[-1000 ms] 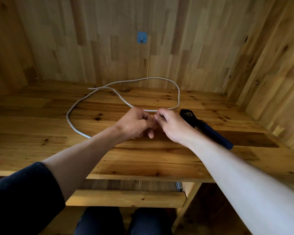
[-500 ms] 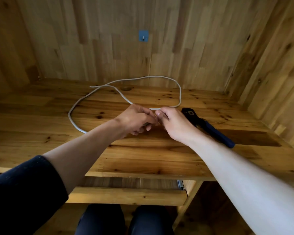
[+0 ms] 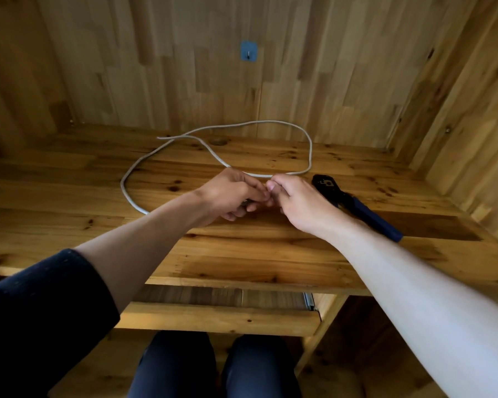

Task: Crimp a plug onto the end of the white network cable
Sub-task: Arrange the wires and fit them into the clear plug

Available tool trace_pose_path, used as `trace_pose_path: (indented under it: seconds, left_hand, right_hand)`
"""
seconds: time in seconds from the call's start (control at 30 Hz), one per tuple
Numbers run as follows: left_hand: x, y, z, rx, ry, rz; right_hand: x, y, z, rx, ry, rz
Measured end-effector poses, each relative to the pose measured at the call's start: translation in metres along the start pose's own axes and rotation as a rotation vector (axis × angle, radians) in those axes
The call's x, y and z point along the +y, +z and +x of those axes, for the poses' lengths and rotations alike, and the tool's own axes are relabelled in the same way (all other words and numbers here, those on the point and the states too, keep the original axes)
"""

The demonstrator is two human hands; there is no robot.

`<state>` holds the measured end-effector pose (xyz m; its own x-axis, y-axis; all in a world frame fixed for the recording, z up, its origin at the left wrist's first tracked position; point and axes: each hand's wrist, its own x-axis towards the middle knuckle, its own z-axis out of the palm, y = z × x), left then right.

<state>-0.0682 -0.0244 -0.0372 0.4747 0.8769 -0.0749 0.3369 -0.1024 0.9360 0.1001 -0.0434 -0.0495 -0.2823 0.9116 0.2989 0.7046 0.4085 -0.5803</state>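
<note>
Left hand (image 3: 233, 193) fingers curl round the white network cable (image 3: 310, 152) end; right hand (image 3: 299, 202) fingers pinch sth hidden, prob. the plug. Plug-fitting step, I'd say. Next: seat wires fully, then reach for the crimper (image 3: 354, 203) just right of the fingers.

Only 1 camera, worn on the head, looks forward and down from near at the wooden desk (image 3: 242, 254), with the wooden wall (image 3: 184, 81) behind it and the knees (image 3: 179, 366) below.
</note>
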Motion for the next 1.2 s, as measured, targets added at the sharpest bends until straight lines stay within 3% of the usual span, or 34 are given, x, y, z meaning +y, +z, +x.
trace_pose_path:
  seconds: [0.27, 0.53, 0.93, 1.2]
  left_hand:
    - [-0.001, -0.01, -0.001, -0.059, -0.021, -0.004]
    - [0.0, -0.001, 0.001, 0.099, 0.017, 0.036]
    - [-0.006, -0.011, -0.005, -0.066, 0.038, 0.075]
    - [-0.002, -0.009, -0.01, -0.044, 0.007, 0.159]
  right_hand:
    - [-0.005, 0.0, 0.0, 0.01, -0.053, 0.017]
    - [-0.001, 0.006, 0.002, -0.02, 0.052, 0.082]
    - [0.001, -0.001, -0.003, -0.093, 0.013, 0.067]
    - [-0.004, -0.011, 0.001, -0.141, 0.311, 0.374]
